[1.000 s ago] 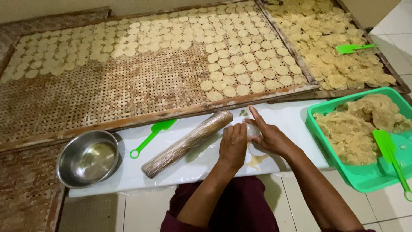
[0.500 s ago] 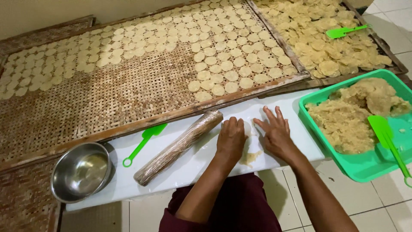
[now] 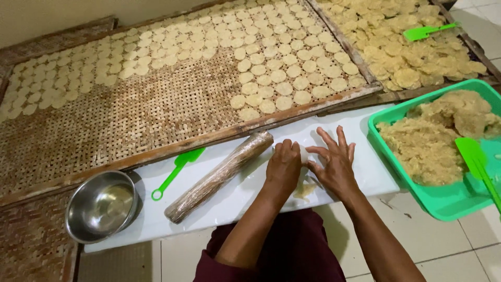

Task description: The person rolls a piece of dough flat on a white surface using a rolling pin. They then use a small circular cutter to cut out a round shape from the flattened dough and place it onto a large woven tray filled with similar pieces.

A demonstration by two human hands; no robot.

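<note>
Only the head view here, looking straight down at the person's work.

Both hands sit on the white board. The left hand is curled, fingers bent down over a small pale piece of dough that just peeks out at its 2 o'clock side; whether it's pinched or only pressed, can't tell. The right hand is open, fingers spread and flat on the board, thumb side touching the same piece. A smear of dough scraps lies on the board at 6 o'clock from the hands.

At 9 o'clock from the left hand, just beside it, is the plastic-wrapped rolling pin, lying diagonally. Further toward 9 there's a green spatula, then a steel bowl at the board's end. At 3 o'clock, well apart, a green tray holds a heap of yellowish dough with another green scraper in it.

At 12 o'clock is the woven bamboo tray, partly filled with neat rows of flat dough discs.

Doing this bit well looks like a matter of even pressure: keep the open palm flat so the disc comes out the same thickness as the ones in the rows, and keep it clear of the sticky scraps.
</note>
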